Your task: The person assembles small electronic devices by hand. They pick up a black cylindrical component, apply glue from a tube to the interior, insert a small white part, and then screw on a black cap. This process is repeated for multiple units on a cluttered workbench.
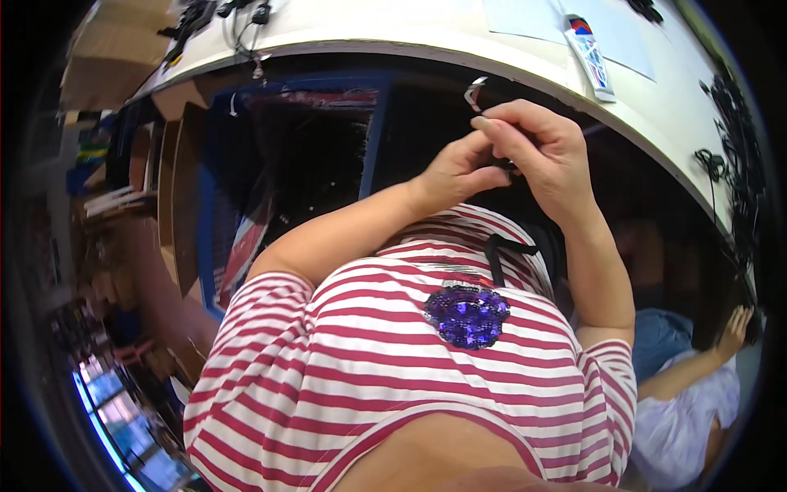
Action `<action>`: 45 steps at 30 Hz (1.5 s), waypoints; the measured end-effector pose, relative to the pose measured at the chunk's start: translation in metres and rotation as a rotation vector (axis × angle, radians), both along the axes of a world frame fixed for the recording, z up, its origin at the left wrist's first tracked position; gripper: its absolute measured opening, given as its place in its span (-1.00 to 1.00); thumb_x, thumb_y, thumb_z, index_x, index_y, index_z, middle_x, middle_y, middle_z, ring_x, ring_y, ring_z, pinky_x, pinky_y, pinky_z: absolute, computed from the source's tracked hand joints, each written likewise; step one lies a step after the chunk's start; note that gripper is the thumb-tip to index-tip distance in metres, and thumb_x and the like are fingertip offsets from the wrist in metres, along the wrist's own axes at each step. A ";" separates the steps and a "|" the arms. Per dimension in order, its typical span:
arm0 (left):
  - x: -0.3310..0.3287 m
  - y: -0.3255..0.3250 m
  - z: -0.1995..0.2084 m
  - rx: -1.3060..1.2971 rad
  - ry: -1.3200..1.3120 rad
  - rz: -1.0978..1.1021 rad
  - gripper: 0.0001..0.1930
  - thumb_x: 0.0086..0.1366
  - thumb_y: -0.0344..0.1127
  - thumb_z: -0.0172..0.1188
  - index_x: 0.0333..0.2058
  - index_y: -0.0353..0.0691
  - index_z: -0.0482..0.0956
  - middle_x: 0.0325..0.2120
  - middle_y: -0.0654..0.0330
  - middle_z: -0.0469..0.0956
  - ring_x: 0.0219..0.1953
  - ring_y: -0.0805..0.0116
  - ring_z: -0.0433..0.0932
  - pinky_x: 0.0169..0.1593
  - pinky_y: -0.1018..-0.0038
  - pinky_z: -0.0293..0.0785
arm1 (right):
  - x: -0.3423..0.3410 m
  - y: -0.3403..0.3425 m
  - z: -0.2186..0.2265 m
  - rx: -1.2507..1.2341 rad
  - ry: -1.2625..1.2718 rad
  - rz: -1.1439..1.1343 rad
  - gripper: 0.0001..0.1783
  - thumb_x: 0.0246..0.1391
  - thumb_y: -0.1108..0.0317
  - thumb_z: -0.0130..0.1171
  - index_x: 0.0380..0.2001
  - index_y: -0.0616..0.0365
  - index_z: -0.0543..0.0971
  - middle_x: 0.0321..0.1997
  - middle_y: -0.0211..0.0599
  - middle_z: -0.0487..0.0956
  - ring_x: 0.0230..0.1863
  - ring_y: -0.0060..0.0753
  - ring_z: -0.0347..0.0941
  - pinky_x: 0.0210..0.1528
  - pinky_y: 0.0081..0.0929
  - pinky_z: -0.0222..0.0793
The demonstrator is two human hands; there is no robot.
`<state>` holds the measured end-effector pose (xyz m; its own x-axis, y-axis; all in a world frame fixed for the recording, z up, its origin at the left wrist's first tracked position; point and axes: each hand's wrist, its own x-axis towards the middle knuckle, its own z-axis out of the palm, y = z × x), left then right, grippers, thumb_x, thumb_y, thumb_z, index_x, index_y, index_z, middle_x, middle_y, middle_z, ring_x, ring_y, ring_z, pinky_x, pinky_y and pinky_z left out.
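The right hand (545, 154) is raised in front of the chest, just short of the far table (393, 26), its thumb and forefinger pinching the near end of a small, curved silvery strip (473, 95). That strip sticks up beyond the fingertips, against the dark space under the table's edge. The left hand (459, 168) comes in from the left and meets the right one, its thumb extended below and its other fingertips hidden behind the right hand, so I cannot tell whether they are pressed together or gripping. A small dark piece (511, 167) shows between the hands, beside the left thumb's tip; which hand has it is unclear. Nearer lies the striped top (361, 344) with a purple sequined patch (467, 316). On the table, to the right, a white and blue tube (589, 59) rests near the edge, and black cables (725, 156) bunch farther right. To the left stand a blue frame (371, 139) and cardboard (187, 189). At the near right, a co-worker's hand (734, 330) reaches toward a dark object.
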<state>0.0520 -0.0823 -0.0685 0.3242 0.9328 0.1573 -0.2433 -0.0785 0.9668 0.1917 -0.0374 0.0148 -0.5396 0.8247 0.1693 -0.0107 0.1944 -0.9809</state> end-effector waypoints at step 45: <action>-0.062 0.017 0.101 -0.049 0.721 -0.053 -0.82 0.12 -0.29 0.17 -0.39 -0.31 0.53 -0.60 0.39 0.42 -0.56 0.70 0.30 -0.47 0.72 0.23 | -0.002 0.013 0.035 0.035 -0.651 0.235 -0.84 0.01 0.38 0.11 -0.47 0.28 0.51 -0.66 -0.53 0.34 -0.61 -0.77 0.15 -0.57 -0.71 0.08</action>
